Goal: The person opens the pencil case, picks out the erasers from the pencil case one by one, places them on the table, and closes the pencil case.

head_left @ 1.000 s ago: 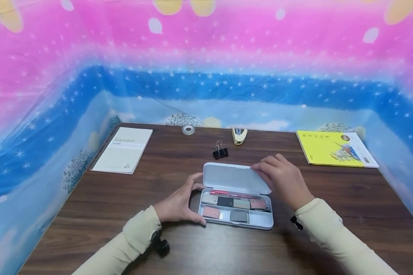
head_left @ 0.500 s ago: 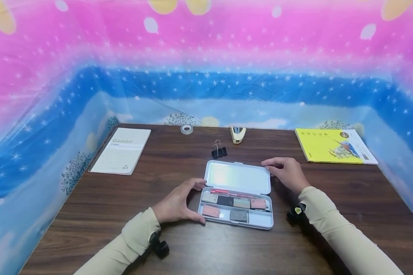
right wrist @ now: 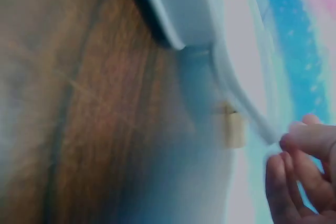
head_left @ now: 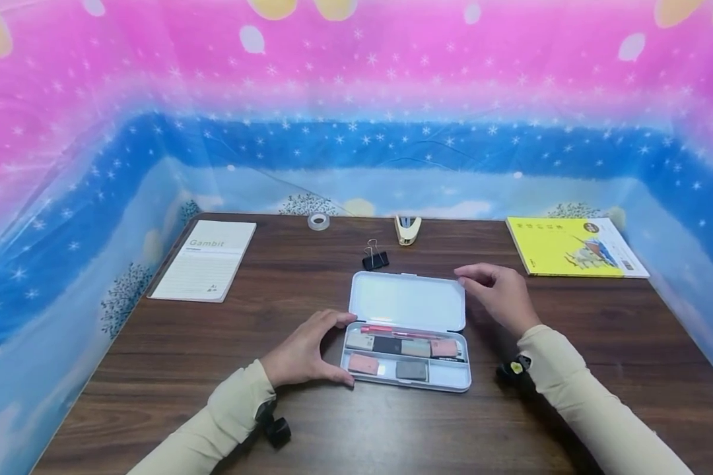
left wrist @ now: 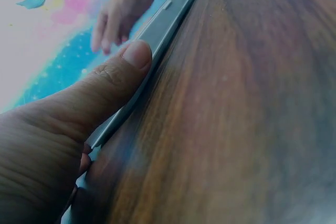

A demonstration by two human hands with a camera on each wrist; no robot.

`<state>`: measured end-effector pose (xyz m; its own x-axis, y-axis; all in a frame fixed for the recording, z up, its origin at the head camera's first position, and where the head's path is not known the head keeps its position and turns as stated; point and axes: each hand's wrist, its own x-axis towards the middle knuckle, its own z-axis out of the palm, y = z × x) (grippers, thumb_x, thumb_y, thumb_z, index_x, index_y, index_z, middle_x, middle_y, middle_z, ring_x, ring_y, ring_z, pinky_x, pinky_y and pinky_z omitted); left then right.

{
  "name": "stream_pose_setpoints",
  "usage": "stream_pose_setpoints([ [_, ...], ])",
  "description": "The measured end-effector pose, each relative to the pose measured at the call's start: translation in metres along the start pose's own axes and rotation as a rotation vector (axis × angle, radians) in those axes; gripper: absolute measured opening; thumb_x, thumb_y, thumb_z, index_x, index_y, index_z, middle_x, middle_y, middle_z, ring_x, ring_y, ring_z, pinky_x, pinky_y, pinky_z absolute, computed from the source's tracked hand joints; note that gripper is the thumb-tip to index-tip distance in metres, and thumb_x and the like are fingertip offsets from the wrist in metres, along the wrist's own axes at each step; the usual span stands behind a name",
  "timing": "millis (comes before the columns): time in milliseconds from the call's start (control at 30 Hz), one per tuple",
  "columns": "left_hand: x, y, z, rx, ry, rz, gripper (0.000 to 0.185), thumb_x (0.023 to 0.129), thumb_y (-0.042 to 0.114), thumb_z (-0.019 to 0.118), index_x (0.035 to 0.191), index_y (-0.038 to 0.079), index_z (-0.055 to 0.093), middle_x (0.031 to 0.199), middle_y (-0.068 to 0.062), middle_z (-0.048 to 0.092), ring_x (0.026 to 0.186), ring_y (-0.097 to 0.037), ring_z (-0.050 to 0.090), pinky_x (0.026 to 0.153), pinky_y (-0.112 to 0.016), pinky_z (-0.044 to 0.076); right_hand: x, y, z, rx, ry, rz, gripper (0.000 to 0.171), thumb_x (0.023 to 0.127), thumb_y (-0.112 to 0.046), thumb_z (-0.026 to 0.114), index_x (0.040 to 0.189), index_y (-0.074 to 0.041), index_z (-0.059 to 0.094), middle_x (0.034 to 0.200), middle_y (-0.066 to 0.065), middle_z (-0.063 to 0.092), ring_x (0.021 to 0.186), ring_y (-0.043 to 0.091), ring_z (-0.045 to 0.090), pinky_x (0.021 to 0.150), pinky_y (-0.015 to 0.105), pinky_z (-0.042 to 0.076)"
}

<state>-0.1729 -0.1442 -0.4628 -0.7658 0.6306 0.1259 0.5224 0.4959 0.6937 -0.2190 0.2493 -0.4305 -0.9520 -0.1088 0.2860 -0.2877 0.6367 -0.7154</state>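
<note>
**At the counter's middle: pencil case lies open**

On the brown counter, the pencil case sits with its lid laid back. The left hand clasps its left end (thumb along the edge), while the right hand, fingers loosely curled and holding nothing, touches the lid's right corner. 1 binder clip lies just behind.

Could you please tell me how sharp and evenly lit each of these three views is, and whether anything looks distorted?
Head view: sharp and evenly lit, with wide-angle bending of the brown wooden table's edges and a soft sheen on the open white plastic pencil case's lid. Left wrist view: the left hand's thumb is fairly crisp, the wood beyond it smeared. Right wrist view: blurred throughout, the right hand's fingertips soft, the backdrop washed out.
</note>
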Motion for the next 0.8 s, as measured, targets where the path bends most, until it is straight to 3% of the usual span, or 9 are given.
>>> stream_pose_setpoints([
  [100, 0.000, 0.001, 0.000, 0.005, 0.004, 0.002, 0.101, 0.073, 0.047, 0.097, 0.154, 0.014, 0.048, 0.147, -0.005, 0.054, 0.135, -0.024, 0.050, 0.116, -0.053, 0.042, -0.017, -0.014, -0.005, -0.072, 0.037, -0.199, 0.018, 0.094, -0.004, 0.080, 0.107, -0.015, 0.083, 0.102, -0.001, 0.079, 0.084, 0.013, 0.067, 0.070, 0.017, 0.053],
  [200, 0.000, 0.001, 0.000, 0.010, 0.004, 0.001, 0.102, 0.073, 0.047, 0.097, 0.155, 0.014, 0.048, 0.148, -0.005, 0.054, 0.135, -0.024, 0.050, 0.116, -0.053, 0.042, -0.036, -0.021, -0.007, -0.127, -0.075, -0.361, 0.026, 0.087, 0.001, 0.084, 0.105, -0.018, 0.083, 0.099, -0.006, 0.078, 0.084, 0.009, 0.065, 0.068, 0.021, 0.056],
  [267, 0.000, 0.001, 0.001, 0.011, 0.005, 0.001, 0.102, 0.073, 0.047, 0.097, 0.155, 0.015, 0.047, 0.148, -0.005, 0.053, 0.135, -0.024, 0.050, 0.116, -0.053, 0.042, -0.047, -0.022, -0.008, -0.164, -0.184, -0.416, 0.028, 0.086, -0.001, 0.087, 0.106, -0.020, 0.083, 0.101, -0.010, 0.077, 0.087, 0.007, 0.064, 0.071, 0.025, 0.058],
  [367, 0.000, 0.001, 0.000, 0.008, 0.007, -0.001, 0.101, 0.073, 0.047, 0.097, 0.155, 0.015, 0.047, 0.147, -0.005, 0.053, 0.135, -0.024, 0.050, 0.116, -0.054, 0.042, -0.056, -0.021, -0.005, -0.219, -0.302, -0.428, 0.028, 0.087, -0.009, 0.088, 0.110, -0.023, 0.082, 0.107, -0.012, 0.076, 0.094, 0.007, 0.063, 0.077, 0.030, 0.058],
  [467, 0.000, 0.001, 0.000, 0.003, 0.005, -0.007, 0.101, 0.073, 0.046, 0.097, 0.155, 0.016, 0.047, 0.148, -0.005, 0.053, 0.135, -0.025, 0.049, 0.116, -0.054, 0.042, -0.060, -0.020, -0.004, -0.247, -0.364, -0.403, 0.028, 0.088, -0.013, 0.088, 0.113, -0.023, 0.082, 0.109, -0.012, 0.077, 0.098, 0.005, 0.065, 0.082, 0.033, 0.059],
  [800, -0.001, 0.001, 0.000, -0.014, -0.004, -0.008, 0.100, 0.074, 0.046, 0.097, 0.155, 0.015, 0.047, 0.149, -0.006, 0.052, 0.135, -0.025, 0.049, 0.116, -0.055, 0.042, -0.061, -0.024, -0.004, -0.256, -0.397, -0.365, 0.027, 0.090, -0.010, 0.086, 0.115, -0.020, 0.083, 0.109, -0.007, 0.078, 0.095, 0.010, 0.065, 0.080, 0.032, 0.060],
])
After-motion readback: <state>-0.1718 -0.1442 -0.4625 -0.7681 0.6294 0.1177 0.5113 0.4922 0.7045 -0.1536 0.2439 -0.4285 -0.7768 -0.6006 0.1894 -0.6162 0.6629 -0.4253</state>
